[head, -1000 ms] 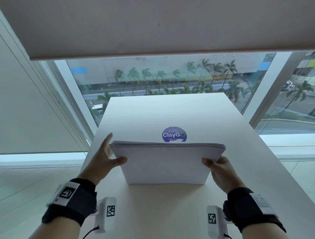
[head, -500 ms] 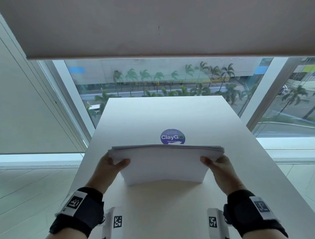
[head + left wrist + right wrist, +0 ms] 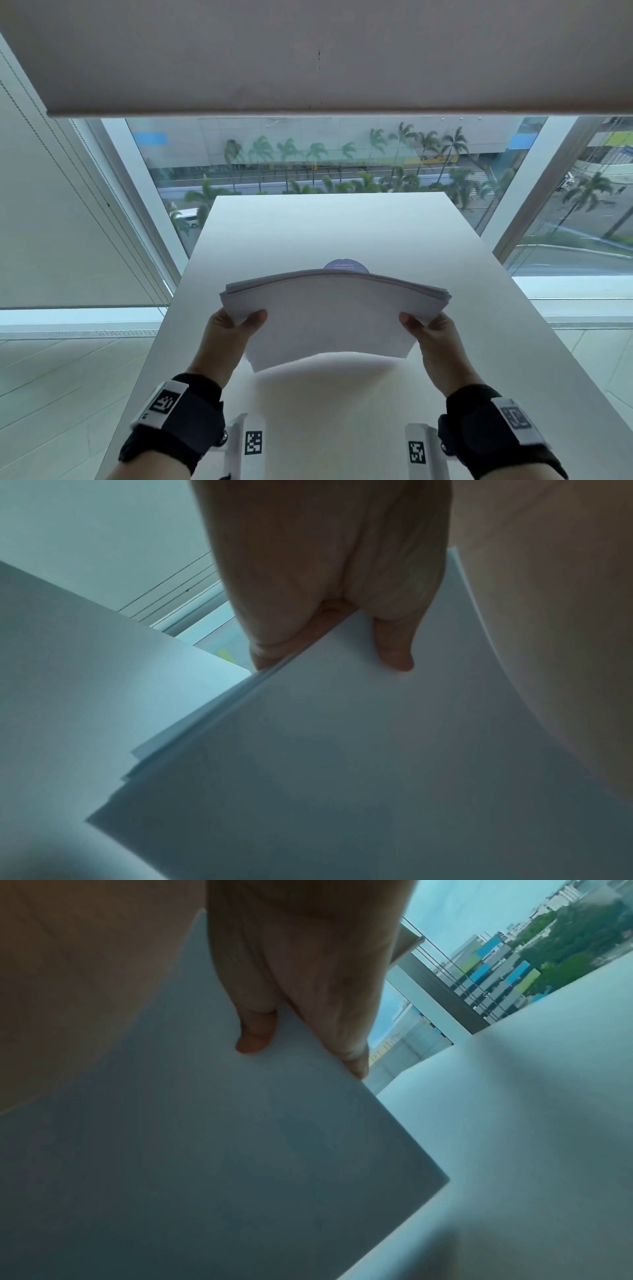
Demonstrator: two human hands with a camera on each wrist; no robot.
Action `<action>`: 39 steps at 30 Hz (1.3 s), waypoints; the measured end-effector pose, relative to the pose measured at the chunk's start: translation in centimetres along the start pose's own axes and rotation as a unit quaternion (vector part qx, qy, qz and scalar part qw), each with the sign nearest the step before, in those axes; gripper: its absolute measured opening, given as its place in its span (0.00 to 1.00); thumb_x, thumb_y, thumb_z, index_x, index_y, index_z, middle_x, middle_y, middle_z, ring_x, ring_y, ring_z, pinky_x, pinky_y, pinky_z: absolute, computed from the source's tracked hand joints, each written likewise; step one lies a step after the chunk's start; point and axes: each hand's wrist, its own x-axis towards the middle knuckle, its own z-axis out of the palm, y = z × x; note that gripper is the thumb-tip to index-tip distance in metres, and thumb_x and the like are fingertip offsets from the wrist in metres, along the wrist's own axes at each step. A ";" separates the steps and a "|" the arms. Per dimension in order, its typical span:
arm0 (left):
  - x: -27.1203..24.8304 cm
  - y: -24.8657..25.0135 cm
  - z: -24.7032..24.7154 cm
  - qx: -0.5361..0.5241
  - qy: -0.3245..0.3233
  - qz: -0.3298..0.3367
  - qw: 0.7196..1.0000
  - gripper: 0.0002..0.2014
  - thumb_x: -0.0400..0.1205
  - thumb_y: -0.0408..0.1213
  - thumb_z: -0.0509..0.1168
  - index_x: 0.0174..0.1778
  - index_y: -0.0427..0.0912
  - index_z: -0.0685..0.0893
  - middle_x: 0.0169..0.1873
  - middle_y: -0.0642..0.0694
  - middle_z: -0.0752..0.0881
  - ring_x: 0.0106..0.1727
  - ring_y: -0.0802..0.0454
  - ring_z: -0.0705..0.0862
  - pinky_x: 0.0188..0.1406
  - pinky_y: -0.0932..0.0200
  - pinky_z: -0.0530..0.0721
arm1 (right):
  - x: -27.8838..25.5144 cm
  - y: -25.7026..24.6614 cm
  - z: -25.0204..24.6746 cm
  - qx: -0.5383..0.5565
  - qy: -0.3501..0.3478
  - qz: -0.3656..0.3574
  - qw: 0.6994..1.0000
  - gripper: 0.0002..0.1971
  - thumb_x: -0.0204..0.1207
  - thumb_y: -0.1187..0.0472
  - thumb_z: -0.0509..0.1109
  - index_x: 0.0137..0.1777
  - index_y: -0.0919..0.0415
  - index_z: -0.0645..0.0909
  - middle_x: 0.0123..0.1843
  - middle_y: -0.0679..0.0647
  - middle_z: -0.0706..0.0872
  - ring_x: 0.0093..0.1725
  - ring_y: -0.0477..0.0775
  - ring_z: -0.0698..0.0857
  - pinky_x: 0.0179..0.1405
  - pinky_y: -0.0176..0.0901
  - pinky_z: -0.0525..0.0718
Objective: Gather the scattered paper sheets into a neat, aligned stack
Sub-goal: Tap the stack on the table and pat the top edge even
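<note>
A stack of white paper sheets (image 3: pixel 334 317) is held upright above the white table (image 3: pixel 342 229), bowed upward in the middle, its lower edge just off the surface. My left hand (image 3: pixel 236 322) pinches the stack's left side, thumb in front, fingers behind. My right hand (image 3: pixel 424 325) pinches the right side the same way. In the left wrist view the paper stack (image 3: pixel 342 750) shows its sheet corners slightly fanned below my left hand (image 3: pixel 329 653). In the right wrist view the paper stack (image 3: pixel 222 1150) looks flush at its edge under my right hand (image 3: pixel 301 1056).
A round purple sticker (image 3: pixel 346 265) on the table peeks out behind the stack's top edge. A large window (image 3: pixel 308 161) lies beyond the table's far edge, with a roller blind (image 3: pixel 308 54) above. Light floor (image 3: pixel 51 394) lies to the left of the table.
The stack has been lifted off the table and now bows upward in the middle. Both hands slid lower on its sides and closer to me; the sticker is mostly hidden now.
</note>
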 end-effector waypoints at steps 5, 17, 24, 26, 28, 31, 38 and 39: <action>0.0 -0.4 -0.4 -0.012 -0.011 0.006 1.000 0.15 0.67 0.20 0.74 0.47 0.38 0.84 0.35 0.52 0.91 0.34 0.63 0.88 0.34 0.73 0.84 | -0.2 -1.5 0.1 0.012 0.035 -0.033 0.999 0.10 0.76 0.73 0.65 0.54 0.61 0.75 0.47 0.55 0.85 0.39 0.36 0.86 0.40 0.29 0.82; 0.6 -0.5 -0.8 0.008 -0.061 -0.013 0.998 0.13 0.71 0.17 0.69 0.39 0.41 0.87 0.28 0.57 0.91 0.32 0.66 0.88 0.34 0.75 0.83 | -2.2 -5.6 6.6 -0.582 -0.073 -0.395 0.707 0.42 0.67 0.48 0.63 0.81 0.54 0.51 0.81 0.50 0.62 0.81 0.50 0.59 0.75 0.61 0.58; 0.2 -0.3 -0.9 -0.026 -0.063 -0.014 0.998 0.10 0.60 0.29 0.72 0.35 0.45 0.90 0.31 0.53 0.92 0.35 0.62 0.89 0.36 0.72 0.85 | -2.5 -7.0 9.8 -0.580 -0.101 -0.418 0.692 0.39 0.66 0.52 0.61 0.79 0.57 0.56 0.81 0.50 0.60 0.79 0.52 0.59 0.74 0.64 0.57; 0.1 -0.3 -1.0 -0.025 -0.069 -0.011 0.997 0.11 0.62 0.28 0.73 0.38 0.44 0.90 0.32 0.52 0.92 0.36 0.61 0.89 0.37 0.71 0.85 | -2.9 -6.7 11.4 -0.587 -0.147 -0.429 0.670 0.40 0.64 0.52 0.65 0.79 0.57 0.59 0.81 0.50 0.65 0.79 0.54 0.65 0.74 0.65 0.61; 0.0 -0.3 -1.0 -0.027 -0.080 -0.010 0.996 0.12 0.64 0.26 0.75 0.41 0.42 0.89 0.33 0.51 0.92 0.36 0.60 0.88 0.37 0.70 0.84 | -2.9 -6.2 12.7 -0.595 -0.201 -0.441 0.642 0.42 0.58 0.52 0.73 0.75 0.57 0.68 0.76 0.52 0.74 0.72 0.55 0.77 0.66 0.70 0.75; -0.1 -0.5 -1.2 -0.026 -0.073 -0.009 0.997 0.17 0.57 0.37 0.77 0.41 0.40 0.89 0.35 0.47 0.92 0.38 0.55 0.88 0.40 0.64 0.85 | -3.1 -7.0 14.1 -0.569 -0.181 -0.456 0.660 0.42 0.60 0.54 0.73 0.76 0.57 0.65 0.77 0.51 0.73 0.73 0.55 0.76 0.67 0.66 0.69; -0.4 0.1 -1.0 -0.039 -0.100 0.002 0.994 0.10 0.59 0.31 0.78 0.35 0.44 0.91 0.35 0.47 0.92 0.39 0.56 0.89 0.38 0.66 0.84 | -3.5 -7.3 16.1 -0.540 -0.301 -0.371 0.693 0.34 0.71 0.62 0.64 0.79 0.59 0.60 0.80 0.54 0.68 0.78 0.57 0.69 0.76 0.70 0.60; -0.4 0.0 -1.1 -0.037 -0.095 0.005 0.995 0.10 0.59 0.34 0.78 0.36 0.44 0.91 0.35 0.47 0.92 0.38 0.56 0.89 0.38 0.66 0.84 | -3.4 -7.3 16.0 -0.535 -0.289 -0.377 0.699 0.36 0.69 0.63 0.67 0.79 0.59 0.60 0.79 0.55 0.69 0.77 0.58 0.71 0.74 0.69 0.62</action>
